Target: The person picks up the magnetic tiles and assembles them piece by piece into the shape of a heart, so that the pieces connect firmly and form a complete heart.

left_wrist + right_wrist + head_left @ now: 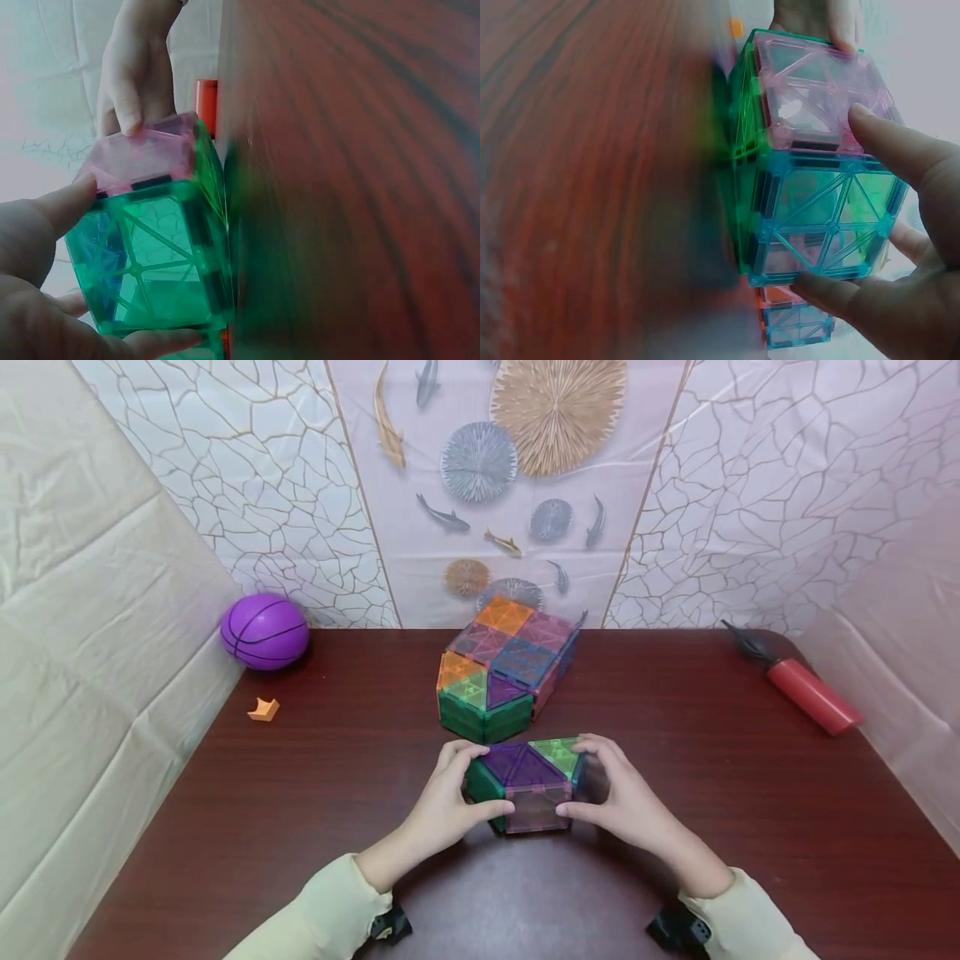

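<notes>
A small block of see-through magnetic tiles [536, 810] is between both hands near the middle of the table. Its top has purple and light green triangles, its near side is pink, and green and blue tiles form other sides. My left hand [442, 802] grips the left end, thumb on the pink face. Opposite it, my right hand [622, 797] grips the right end by the blue side tile [829, 217], its thumb also on the pink face. Just behind stands a larger magnetic-tile structure [480, 643] in orange, pink, blue, purple and green. Whether the block touches the table cannot be told.
A purple ball [265, 632] sits at the table's back left, with a small orange crown-shaped piece [263, 709] in front of it. Toward the right edge lies a red hand pump [813, 695] with a black end. Patterned cloth [262, 468] hangs behind the table.
</notes>
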Demonstrator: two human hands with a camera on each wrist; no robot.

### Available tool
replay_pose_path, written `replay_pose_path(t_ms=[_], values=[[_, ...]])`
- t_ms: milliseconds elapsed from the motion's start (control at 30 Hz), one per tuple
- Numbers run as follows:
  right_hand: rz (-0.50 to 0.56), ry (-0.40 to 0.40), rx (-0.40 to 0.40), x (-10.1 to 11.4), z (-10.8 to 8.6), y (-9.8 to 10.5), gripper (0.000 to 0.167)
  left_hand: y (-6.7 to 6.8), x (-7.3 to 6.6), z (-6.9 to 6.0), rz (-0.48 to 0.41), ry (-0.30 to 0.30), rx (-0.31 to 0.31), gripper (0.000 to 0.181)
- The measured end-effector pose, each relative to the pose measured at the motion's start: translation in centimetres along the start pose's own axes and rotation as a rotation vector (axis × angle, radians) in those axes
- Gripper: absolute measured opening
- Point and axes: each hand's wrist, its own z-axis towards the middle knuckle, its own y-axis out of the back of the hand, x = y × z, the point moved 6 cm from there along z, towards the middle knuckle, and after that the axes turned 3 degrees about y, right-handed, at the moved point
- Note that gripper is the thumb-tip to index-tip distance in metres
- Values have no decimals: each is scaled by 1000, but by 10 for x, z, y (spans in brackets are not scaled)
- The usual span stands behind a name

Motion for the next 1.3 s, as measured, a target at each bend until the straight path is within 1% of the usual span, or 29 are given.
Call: replay_pose_path(t_ms=[133, 233, 367, 467, 533, 600, 733, 800, 833, 900, 1000, 1067, 1133, 1300], values=[[2, -3, -4, -3, 2, 0, 78, -3, 0, 1, 56, -2, 4, 85], [-21, -10, -6, -5, 2, 0, 86, -4, 0, 3, 90, -10, -8, 89], [-37, -18, -7, -8, 3, 1, 92, -6, -1, 4, 102, -23, -19, 91], [-37, -26, -5, -9, 4, 1, 95, -6, 1, 4, 90, -7, -16, 93], [-38, -39, 0, -10, 3, 1, 96, -6, 3, 3, 48, 31, -13, 96], [-39, -59, 11, -10, 3, 1, 98, -6, 7, -1, -24, 92, -9, 99], [-45, -128, 45, -11, 2, 0, 106, -9, 14, -15, -222, 256, -6, 99], [-46, -163, 52, -12, 0, 1, 109, -12, 15, -22, -312, 314, -6, 96], [-48, -180, 51, -12, -1, 1, 110, -14, 15, -25, -353, 329, -6, 94], [-39, -202, 45, -12, -3, 2, 110, -18, 13, -29, -422, 338, -1, 89], [-23, -217, 32, -12, -5, 3, 107, -24, 8, -29, -521, 310, 14, 83], [-12, -216, 31, -13, -6, 4, 105, -27, 7, -28, -559, 302, 25, 82], [-1, -207, 28, -15, -7, 6, 103, -30, 6, -26, -581, 300, 35, 82], [31, -176, 20, -26, -6, 18, 95, -44, 3, -17, -587, 316, 67, 84]])
